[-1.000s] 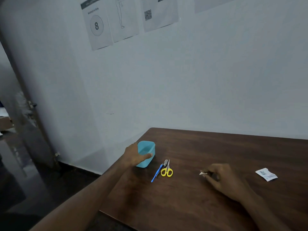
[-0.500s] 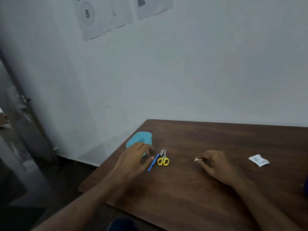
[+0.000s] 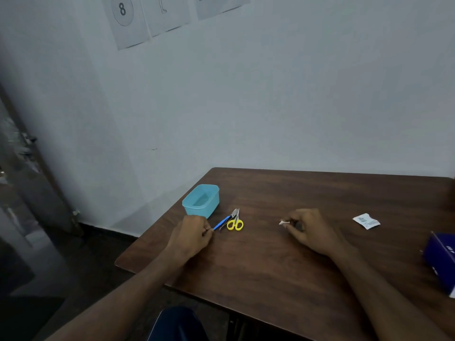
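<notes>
Left hand (image 3: 192, 236) pinches the near end of the blue tool (image 3: 221, 223), which slants away rightward; right hand (image 3: 310, 230) pinches a white scrap (image 3: 283, 222).

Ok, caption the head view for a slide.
Left hand pinches the blue-handled tool beside yellow scissors and a teal tub; right hand pinches a small white scrap.

A light blue container (image 3: 200, 200) is placed on the brown table (image 3: 270, 267), near its 10 o'clock corner. Yellow scissors (image 3: 235, 223) are laid near it, at its 4 o'clock. A white sachet (image 3: 366, 221) is seen toward 3 o'clock, and a dark blue box (image 3: 440, 262) at 4 o'clock. Paper sheets (image 3: 128, 18) are fixed on the wall.
</notes>
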Tool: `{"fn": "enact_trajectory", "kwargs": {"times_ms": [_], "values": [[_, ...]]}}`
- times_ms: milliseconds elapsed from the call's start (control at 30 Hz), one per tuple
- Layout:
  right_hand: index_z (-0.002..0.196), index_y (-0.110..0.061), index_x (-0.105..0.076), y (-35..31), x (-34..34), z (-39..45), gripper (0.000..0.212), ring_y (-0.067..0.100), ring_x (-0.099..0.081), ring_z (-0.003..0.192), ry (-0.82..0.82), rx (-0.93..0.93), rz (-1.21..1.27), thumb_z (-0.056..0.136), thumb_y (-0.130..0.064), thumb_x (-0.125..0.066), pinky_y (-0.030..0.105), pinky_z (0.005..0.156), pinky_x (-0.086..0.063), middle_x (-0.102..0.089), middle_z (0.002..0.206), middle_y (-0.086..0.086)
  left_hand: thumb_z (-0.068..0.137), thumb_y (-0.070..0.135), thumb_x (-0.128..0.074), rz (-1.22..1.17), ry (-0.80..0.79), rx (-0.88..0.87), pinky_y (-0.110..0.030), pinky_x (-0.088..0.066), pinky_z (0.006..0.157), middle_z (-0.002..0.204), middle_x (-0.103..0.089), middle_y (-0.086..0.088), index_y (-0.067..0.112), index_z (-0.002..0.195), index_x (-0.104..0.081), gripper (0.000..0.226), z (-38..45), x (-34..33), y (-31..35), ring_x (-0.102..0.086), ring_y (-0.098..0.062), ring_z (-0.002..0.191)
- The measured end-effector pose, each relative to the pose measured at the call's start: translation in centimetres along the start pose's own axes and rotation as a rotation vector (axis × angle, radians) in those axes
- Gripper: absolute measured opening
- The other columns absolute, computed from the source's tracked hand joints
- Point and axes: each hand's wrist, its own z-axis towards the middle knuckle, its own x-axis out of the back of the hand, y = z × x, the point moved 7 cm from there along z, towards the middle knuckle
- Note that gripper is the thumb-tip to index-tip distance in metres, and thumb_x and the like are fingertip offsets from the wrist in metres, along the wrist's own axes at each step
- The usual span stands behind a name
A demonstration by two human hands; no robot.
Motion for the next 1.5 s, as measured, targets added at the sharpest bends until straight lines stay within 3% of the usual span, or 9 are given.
{"fn": "enact_trajectory", "kwargs": {"times_ms": [267,367,500,600,767,867,1200,1300,1500], "values": [[0.089,-0.035,-0.076,0.0,0.1,0.0,0.005,0.001,-0.059,0.069,0.021,0.017,-0.001,0.093,-0.035,-0.076,0.022,0.060,-0.039,-0.057,0.072,-0.024,0.097,0.030,-0.079,-0.212,0.115,0.102,-0.024,-0.061,0.072,0.075,-0.070,0.014,0.024,0.090,-0.077,0.010,-1.6,1.4,-0.8,-0.069,-0.005,0.072],[0.094,-0.036,-0.078,-0.4,0.1,0.0,0.004,0.002,-0.066,0.072,0.014,-0.006,0.028,0.096,-0.038,-0.075,0.021,0.062,-0.043,-0.070,0.081,-0.020,0.096,0.031,-0.079,-0.284,0.166,0.046,-0.017,-0.058,0.071,0.074,-0.071,0.018,0.027,0.087,-0.075,0.011,-2.2,2.7,0.9,-0.070,-0.002,0.071],[0.097,-0.033,-0.081,0.6,0.1,-0.3,0.008,0.003,-0.065,0.050,0.069,-0.265,0.455,0.100,-0.034,-0.074,0.015,0.058,-0.048,-0.076,0.071,-0.018,0.097,0.022,-0.078,-0.480,0.144,-0.063,-0.013,-0.054,0.067,0.073,-0.077,0.015,0.019,0.090,-0.081,0.009,-1.7,2.8,4.7,-0.072,0.001,0.072],[0.093,-0.029,-0.082,2.6,0.3,-0.4,0.011,0.007,-0.060,0.044,0.165,-0.471,0.622,0.098,-0.037,-0.077,0.021,0.050,-0.047,-0.074,0.061,0.000,0.099,0.028,-0.077,-0.673,0.073,-0.026,-0.029,-0.060,0.065,0.073,-0.077,0.008,0.021,0.086,-0.081,0.014,-0.5,0.4,6.9,-0.068,-0.004,0.062],[0.096,-0.012,-0.082,6.2,0.2,-0.9,0.005,0.018,-0.069,0.058,0.376,-0.675,0.856,0.094,-0.017,-0.081,0.031,0.059,-0.056,-0.078,0.073,0.009,0.099,0.023,-0.077,-1.054,-0.010,0.078,-0.026,-0.054,0.060,0.071,-0.073,0.003,0.015,0.090,-0.082,0.013,1.1,-4.3,11.7,-0.062,-0.009,0.065],[0.094,-0.006,-0.078,7.8,0.0,-1.2,0.001,0.015,-0.071,0.065,0.447,-0.745,0.946,0.095,-0.007,-0.077,0.025,0.062,-0.058,-0.079,0.081,0.011,0.098,0.016,-0.078,-1.170,-0.008,0.048,-0.019,-0.050,0.056,0.067,-0.069,0.002,0.014,0.097,-0.082,0.005,2.0,-5.2,15.0,-0.056,-0.004,0.057],[0.114,-0.005,-0.064,9.3,-0.1,0.0,0.019,0.017,-0.069,0.064,0.475,-0.801,1.251,0.098,0.002,-0.070,0.027,0.061,-0.059,-0.080,0.087,0.018,0.103,0.029,-0.071,-0.898,0.036,-0.273,-0.012,-0.044,0.058,0.071,-0.071,0.023,0.028,0.105,-0.083,0.012,10.1,-7.2,22.0,-0.063,0.005,0.064],[0.110,-0.005,-0.065,9.6,-0.1,0.5,0.015,0.019,-0.068,0.066,0.464,-0.790,1.206,0.098,0.001,-0.071,0.028,0.062,-0.059,-0.079,0.092,0.022,0.103,0.027,-0.072,-0.899,0.067,-0.261,-0.009,-0.044,0.059,0.082,-0.073,0.022,0.025,0.106,-0.083,0.012,11.1,-8.2,22.1,-0.064,0.008,0.069],[0.115,-0.003,-0.062,10.0,-0.6,0.7,0.020,0.020,-0.068,0.065,0.455,-0.813,1.144,0.097,0.001,-0.071,0.031,0.064,-0.059,-0.081,0.094,0.020,0.103,0.025,-0.071,-0.994,0.070,-0.234,-0.009,-0.040,0.054,0.068,-0.068,0.027,0.025,0.102,-0.083,0.012,11.8,-9.6,21.7,-0.058,0.006,0.059]]}}
